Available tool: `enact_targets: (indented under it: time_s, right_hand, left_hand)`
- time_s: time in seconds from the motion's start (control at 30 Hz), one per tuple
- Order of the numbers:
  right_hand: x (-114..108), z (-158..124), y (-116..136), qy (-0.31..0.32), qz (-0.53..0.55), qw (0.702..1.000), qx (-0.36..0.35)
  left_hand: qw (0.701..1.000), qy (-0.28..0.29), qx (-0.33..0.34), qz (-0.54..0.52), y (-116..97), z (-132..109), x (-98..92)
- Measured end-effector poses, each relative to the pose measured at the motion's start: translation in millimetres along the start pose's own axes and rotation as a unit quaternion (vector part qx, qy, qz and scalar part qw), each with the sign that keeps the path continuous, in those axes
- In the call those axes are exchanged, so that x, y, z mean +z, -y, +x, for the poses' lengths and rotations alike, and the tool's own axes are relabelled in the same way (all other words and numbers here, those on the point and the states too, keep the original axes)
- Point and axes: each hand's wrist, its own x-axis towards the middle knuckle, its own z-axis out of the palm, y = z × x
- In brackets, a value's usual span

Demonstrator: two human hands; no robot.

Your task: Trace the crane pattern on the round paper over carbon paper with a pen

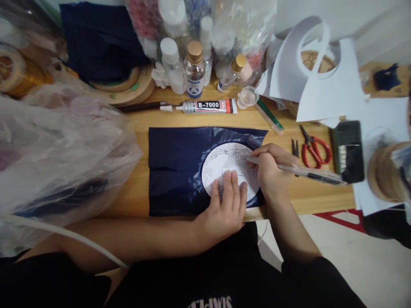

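Two hands work one paper disc [221, 162]: left hand [224, 207], grip unclenched and flat, pins it to the blue sheet [173, 171] (so nothing slips); right hand [271, 171] clasps a pen [308, 172] in its grip.

the glue tube [205, 106] label reads "b-7000" in black

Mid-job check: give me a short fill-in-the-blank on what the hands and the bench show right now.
1. The left hand presses flat on the round white paper, which lies on a dark ____ sheet.
2. The right hand holds a ____ with its tip on the paper.
3. The glue tube beyond the sheet is labelled ____.
4. The scissors have ____ handles.

Missing words: blue; pen; B-7000; red.
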Motion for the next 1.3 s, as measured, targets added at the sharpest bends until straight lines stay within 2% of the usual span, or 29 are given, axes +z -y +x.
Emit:
enact_targets:
  time_s: [0.4,0.63,1.1,1.3]
  right_hand:
    - [-0.3,0.6,2.2,0.007,0.002,1.0,-0.015]
    - [1.7,-0.6,2.1,-0.026,0.041,0.998,0.035]
    - [2.5,-0.2,4.2,-0.012,0.008,0.999,0.028]
    - [2.0,2.7,5.8,-0.062,0.111,0.988,0.089]
  left_hand:
    - [1.0,-0.003,-0.001,-0.002,-0.5,-0.5,0.5]
    - [1.0,-0.006,0.004,-0.005,0.0,-0.2,0.2]
    - [1.0,0.001,-0.005,-0.007,0.0,-0.4,-0.7]
    - [1.0,0.01,-0.002,-0.008,-0.3,-0.1,-0.8]
